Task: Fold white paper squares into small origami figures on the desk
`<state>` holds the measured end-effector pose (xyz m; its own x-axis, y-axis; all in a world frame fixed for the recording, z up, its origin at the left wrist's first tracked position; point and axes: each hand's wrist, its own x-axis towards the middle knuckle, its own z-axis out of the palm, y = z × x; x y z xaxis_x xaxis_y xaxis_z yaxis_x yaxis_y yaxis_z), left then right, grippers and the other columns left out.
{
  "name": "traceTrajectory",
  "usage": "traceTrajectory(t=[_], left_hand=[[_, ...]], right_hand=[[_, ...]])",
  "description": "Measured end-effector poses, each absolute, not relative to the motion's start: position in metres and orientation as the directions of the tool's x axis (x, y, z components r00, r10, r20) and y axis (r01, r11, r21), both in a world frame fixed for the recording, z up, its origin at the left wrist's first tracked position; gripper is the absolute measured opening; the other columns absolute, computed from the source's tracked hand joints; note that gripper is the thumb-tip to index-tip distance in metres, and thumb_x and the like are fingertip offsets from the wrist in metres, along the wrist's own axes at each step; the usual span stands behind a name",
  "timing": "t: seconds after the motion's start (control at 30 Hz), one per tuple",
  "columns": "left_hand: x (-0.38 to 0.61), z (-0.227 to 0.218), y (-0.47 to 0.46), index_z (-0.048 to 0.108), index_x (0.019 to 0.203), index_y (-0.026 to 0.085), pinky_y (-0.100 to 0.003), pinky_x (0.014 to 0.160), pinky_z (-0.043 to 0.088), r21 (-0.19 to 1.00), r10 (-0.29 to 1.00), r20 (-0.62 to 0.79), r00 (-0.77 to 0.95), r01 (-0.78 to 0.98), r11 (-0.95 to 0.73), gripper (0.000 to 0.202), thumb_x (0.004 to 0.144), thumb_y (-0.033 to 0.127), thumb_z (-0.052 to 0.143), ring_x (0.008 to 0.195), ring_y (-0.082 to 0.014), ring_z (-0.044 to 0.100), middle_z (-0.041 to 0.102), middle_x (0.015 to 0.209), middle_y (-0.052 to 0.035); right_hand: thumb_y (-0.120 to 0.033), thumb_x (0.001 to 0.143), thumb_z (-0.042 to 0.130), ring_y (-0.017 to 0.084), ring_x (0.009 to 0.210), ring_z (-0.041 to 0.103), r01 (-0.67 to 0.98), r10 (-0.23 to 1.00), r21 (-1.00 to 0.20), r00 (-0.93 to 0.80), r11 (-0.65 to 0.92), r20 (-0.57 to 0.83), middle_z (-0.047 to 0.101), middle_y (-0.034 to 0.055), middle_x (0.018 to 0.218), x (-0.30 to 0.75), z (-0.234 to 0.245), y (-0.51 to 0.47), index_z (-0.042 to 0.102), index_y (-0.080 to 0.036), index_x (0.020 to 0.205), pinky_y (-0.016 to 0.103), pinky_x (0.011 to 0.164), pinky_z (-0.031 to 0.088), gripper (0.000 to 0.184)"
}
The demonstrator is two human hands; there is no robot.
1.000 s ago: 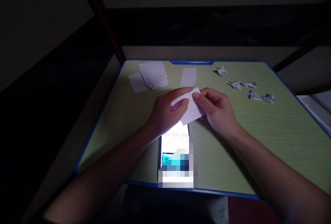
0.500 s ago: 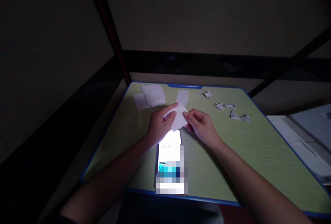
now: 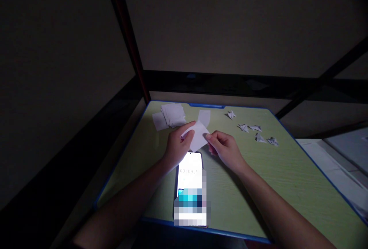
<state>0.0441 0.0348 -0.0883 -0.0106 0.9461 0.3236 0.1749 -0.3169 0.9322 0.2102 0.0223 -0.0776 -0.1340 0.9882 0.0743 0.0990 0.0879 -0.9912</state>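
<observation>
Just above the lit phone [image 3: 189, 172], near the middle of the green surface [image 3: 287, 172], both hands hold one small white sheet of paper [image 3: 199, 136] clear of the top. On its left edge the left hand [image 3: 176, 148] has its fingers [image 3: 186, 134] pinched together. The right hand [image 3: 226, 151] has thumb and forefinger closed on the right corner. The sheet is thus clamped from both sides and hangs tilted between them, one corner pointing away from the person. Whether it already carries a crease I cannot tell in this dim light.

This looks like a fold being set up. It would likely go best if the edges are matched exactly before any pressure. One hand then pins the match while a fingertip of the other runs the crease from the middle outward. The paper looks thin and may kink if squeezed hard in mid-air, so the bare surface beside the phone would give a firmer backing. The screen's glow is the main light, and working close to it should help in seeing the edges.

Farther back lies a loose stack of paper slips [image 3: 172, 114], with a single slip [image 3: 204, 117] just to its right. Five small folded paper figures [image 3: 260, 138] lie scattered at the far right, well apart from the hands
</observation>
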Motion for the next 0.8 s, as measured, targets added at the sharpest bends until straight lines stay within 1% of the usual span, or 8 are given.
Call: traceTrajectory(t=[0.1,0.27,0.33,0.47,0.53,0.63,0.73,0.8], left_hand=[[0.044,-0.088,0.035,0.066,0.115,0.015,-0.016,0.049,0.043,0.937,0.948,0.318,-0.017,0.159,-0.311,0.035,0.084,0.027,0.056,0.060,-0.0094,0.055,0.071,0.089,-0.0065],[0.045,-0.085,0.035,0.066,0.114,0.014,-0.015,0.048,0.044,0.962,0.965,0.262,0.009,0.073,-0.262,0.037,0.081,0.028,0.057,0.067,-0.0104,0.058,0.070,0.099,-0.0086],[0.045,-0.082,0.035,0.066,0.114,0.014,-0.015,0.045,0.043,0.974,0.975,0.221,0.012,0.044,-0.221,0.038,0.080,0.029,0.058,0.064,-0.0103,0.057,0.070,0.095,-0.0085],[0.044,-0.078,0.035,0.066,0.115,0.015,-0.014,0.038,0.039,0.993,0.993,0.121,0.012,0.001,-0.121,0.040,0.079,0.030,0.059,0.053,-0.0087,0.052,0.067,0.078,-0.0051],[0.044,-0.078,0.034,0.066,0.114,0.016,-0.014,0.036,0.037,0.993,0.993,0.117,-0.001,-0.002,-0.117,0.039,0.078,0.030,0.059,0.051,-0.0079,0.050,0.065,0.074,-0.0036],[0.044,-0.076,0.035,0.068,0.111,0.017,-0.014,0.036,0.038,0.992,0.992,0.122,-0.021,-0.013,-0.122,0.037,0.077,0.028,0.061,0.052,-0.0081,0.051,0.065,0.075,-0.0033],[0.045,-0.075,0.036,0.068,0.110,0.018,-0.015,0.036,0.037,0.995,0.995,0.099,-0.020,-0.033,-0.099,0.035,0.077,0.026,0.061,0.050,-0.0078,0.049,0.063,0.069,-0.0020],[0.045,-0.075,0.036,0.069,0.109,0.019,-0.015,0.035,0.036,0.994,0.994,0.108,-0.035,-0.024,-0.109,0.034,0.077,0.024,0.060,0.048,-0.0073,0.048,0.062,0.066,-0.0011]], right_hand=[[-0.048,0.081,0.062,0.006,0.039,0.041,0.027,0.988,-0.998,-0.145,0.062,0.058,0.051,-0.0046,0.045,0.211,-0.078,0.024,0.050,-0.018,0.058,0.021,0.041,0.030,0.040],[-0.045,0.082,0.063,0.006,0.039,0.041,-0.043,0.984,-0.997,-0.162,0.067,0.073,0.051,-0.0051,0.045,0.212,-0.077,0.024,0.049,-0.018,0.058,0.020,0.041,0.029,0.039],[-0.045,0.082,0.063,0.006,0.040,0.041,-0.049,0.983,-0.996,-0.169,0.069,0.076,0.052,-0.0050,0.046,0.212,-0.076,0.023,0.049,-0.018,0.058,0.021,0.041,0.030,0.038],[-0.045,0.082,0.063,0.007,0.042,0.045,-0.032,0.979,-0.998,-0.197,0.048,0.053,0.055,-0.0037,0.051,0.211,-0.074,0.022,0.052,-0.018,0.061,0.021,0.042,0.032,0.036],[-0.045,0.081,0.064,0.007,0.043,0.045,-0.019,0.976,-0.999,-0.213,0.033,0.037,0.057,-0.0033,0.053,0.212,-0.072,0.021,0.054,-0.017,0.063,0.021,0.042,0.032,0.035],[-0.043,0.080,0.065,0.006,0.042,0.045,-0.011,0.975,-1.000,-0.222,0.023,0.025,0.056,-0.0037,0.053,0.212,-0.071,0.021,0.055,-0.017,0.064,0.021,0.042,0.032,0.033],[-0.043,0.080,0.066,0.005,0.041,0.043,-0.020,0.983,-0.999,-0.183,0.030,0.033,0.056,-0.0043,0.052,0.211,-0.071,0.021,0.053,-0.017,0.064,0.020,0.040,0.031,0.033],[-0.043,0.079,0.067,0.005,0.040,0.043,-0.025,0.987,-0.999,-0.159,0.033,0.036,0.056,-0.0043,0.052,0.209,-0.071,0.020,0.053,-0.018,0.064,0.020,0.040,0.031,0.033]])
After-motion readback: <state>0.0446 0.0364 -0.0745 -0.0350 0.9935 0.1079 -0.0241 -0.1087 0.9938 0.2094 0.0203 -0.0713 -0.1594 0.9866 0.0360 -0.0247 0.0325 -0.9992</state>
